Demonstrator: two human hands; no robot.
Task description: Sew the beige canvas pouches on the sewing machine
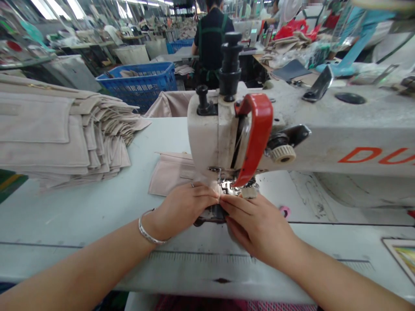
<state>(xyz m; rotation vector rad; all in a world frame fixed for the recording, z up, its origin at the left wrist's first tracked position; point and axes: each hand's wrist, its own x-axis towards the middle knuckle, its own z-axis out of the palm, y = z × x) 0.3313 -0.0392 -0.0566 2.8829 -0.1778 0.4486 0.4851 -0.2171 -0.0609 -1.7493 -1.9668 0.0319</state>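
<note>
A white industrial sewing machine [311,134] with a red guard [256,134] stands on the pale table [65,216]. A beige fabric piece [170,172] lies flat under its head. My left hand [181,207], with a silver bracelet on the wrist, presses its fingers together on the fabric just in front of the presser foot [231,188]. My right hand [259,229] meets it from the right, fingers flat and together, pinching the same fabric edge at the needle. What lies under my palms is hidden.
A tall stack of beige fabric pieces [61,134] sits at the table's left. Behind it is a blue plastic basket [139,84]. A person in dark clothes [212,41] stands at another workstation beyond. A framed card [403,255] lies at the right edge.
</note>
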